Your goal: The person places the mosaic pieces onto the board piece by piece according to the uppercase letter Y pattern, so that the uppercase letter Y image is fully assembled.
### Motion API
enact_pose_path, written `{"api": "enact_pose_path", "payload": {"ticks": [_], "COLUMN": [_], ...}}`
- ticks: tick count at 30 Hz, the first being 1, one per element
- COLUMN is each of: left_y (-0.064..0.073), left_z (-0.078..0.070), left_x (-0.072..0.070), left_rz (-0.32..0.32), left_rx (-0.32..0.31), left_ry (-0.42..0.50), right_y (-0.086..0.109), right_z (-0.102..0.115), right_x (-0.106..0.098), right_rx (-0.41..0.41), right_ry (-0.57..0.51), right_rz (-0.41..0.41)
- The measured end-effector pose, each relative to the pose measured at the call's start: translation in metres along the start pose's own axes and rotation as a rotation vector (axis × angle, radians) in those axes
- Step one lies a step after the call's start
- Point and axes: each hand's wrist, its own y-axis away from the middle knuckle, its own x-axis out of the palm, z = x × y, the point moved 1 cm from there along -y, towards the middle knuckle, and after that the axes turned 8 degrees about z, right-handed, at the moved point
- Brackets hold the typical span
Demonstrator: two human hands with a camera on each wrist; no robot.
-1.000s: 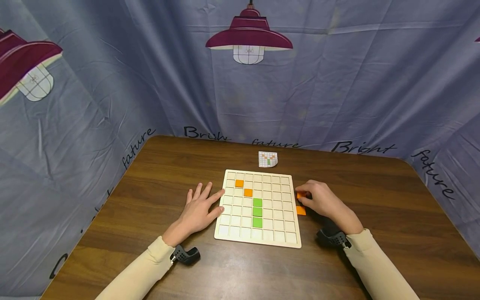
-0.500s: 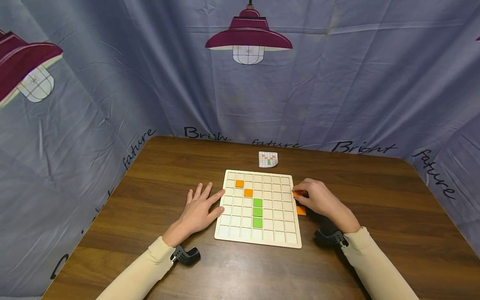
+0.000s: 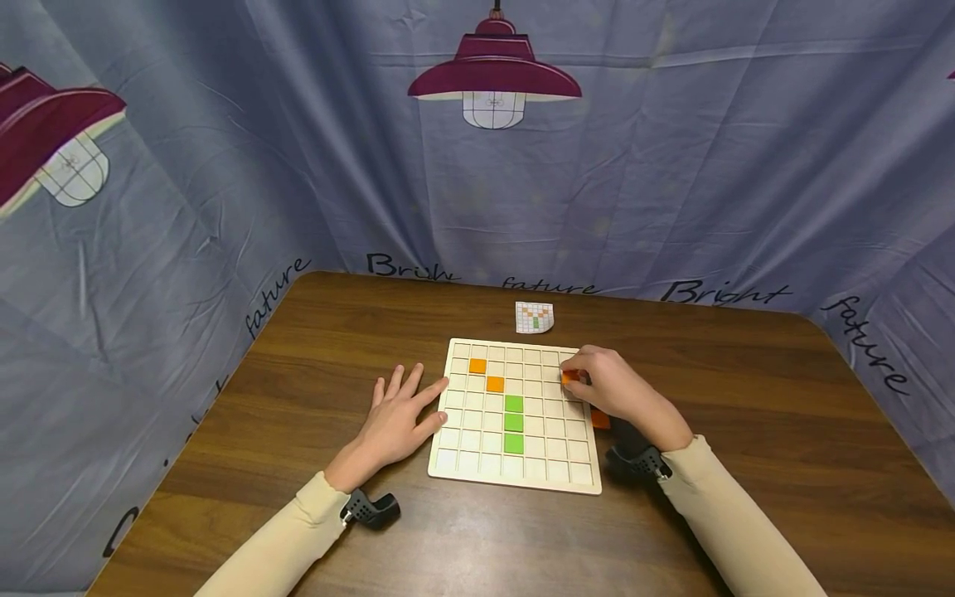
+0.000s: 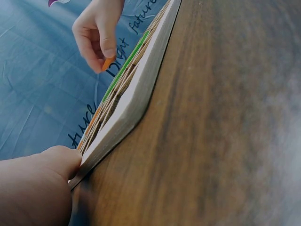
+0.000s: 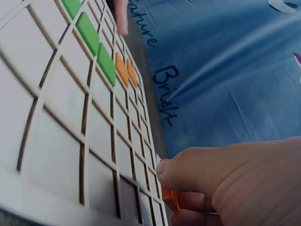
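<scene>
A pale wooden grid board [image 3: 477, 464] lies on the table with square recesses. Three green tiles [image 3: 513, 423] sit in one column of it. Two orange tiles, the nearer one [image 3: 495, 384] just up and left of the green column, step diagonally toward the far left corner. My right hand [image 3: 615, 385] pinches another orange tile [image 3: 570, 378] between thumb and fingers over the board's right part; the right wrist view shows this tile [image 5: 170, 198] partly hidden by the thumb. My left hand [image 3: 391, 421] lies with fingers spread, thumb and index fingertip touching the board's left edge.
A further orange tile [image 3: 600, 419] lies on the table by the board's right edge, in the shadow of my right arm. Behind the board is a small paper card [image 3: 534, 317] with a coloured grid pattern. A blue printed curtain [image 3: 477, 199] hangs behind the brown table [image 3: 358, 323].
My right hand has lifted an orange tile from beside the board and carried it left over the board's right columns. The left hand has stayed put.
</scene>
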Motion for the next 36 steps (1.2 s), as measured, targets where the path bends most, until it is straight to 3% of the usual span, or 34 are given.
{"api": "enact_pose_path", "payload": {"ticks": [15,36], "left_y": [0.0,-0.001], "left_z": [0.001,0.001], "left_x": [0.001,0.0], "left_rz": [-0.005,0.008], "left_rx": [0.009,-0.005], "left_ry": [-0.008,0.0], "right_y": [-0.02,-0.029], "right_z": [0.016,0.027], "right_x": [0.007,0.02], "right_rx": [-0.067,-0.061], "right_ry": [-0.031,-0.028], "right_rz": [-0.008,0.018]}}
